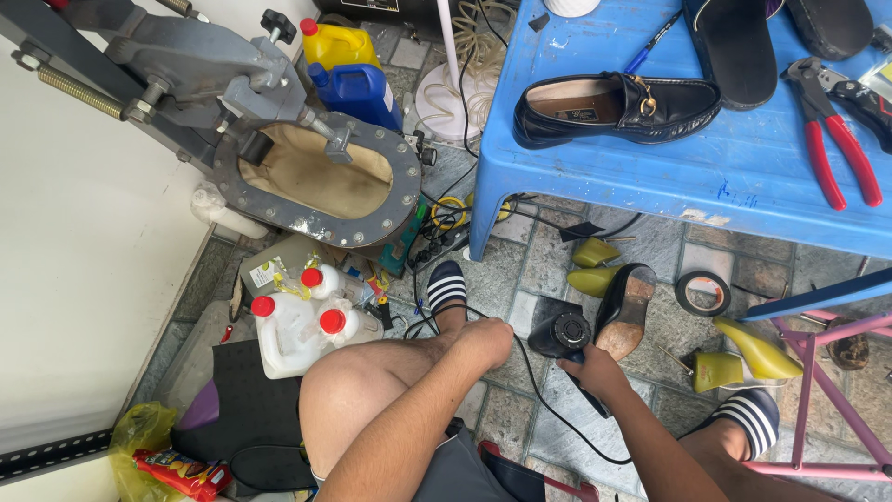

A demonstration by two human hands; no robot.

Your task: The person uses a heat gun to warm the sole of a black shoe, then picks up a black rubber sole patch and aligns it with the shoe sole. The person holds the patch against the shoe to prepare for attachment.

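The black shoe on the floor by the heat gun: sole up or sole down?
Sole up, tilted: the black shoe shows its worn brown sole to the camera, beside the heat gun held in the right hand.

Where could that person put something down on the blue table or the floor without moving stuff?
The blue table is bare in front of the black shoe, left of the red pliers. The floor tiles under its edge are free. The corner by the white jugs is crowded.
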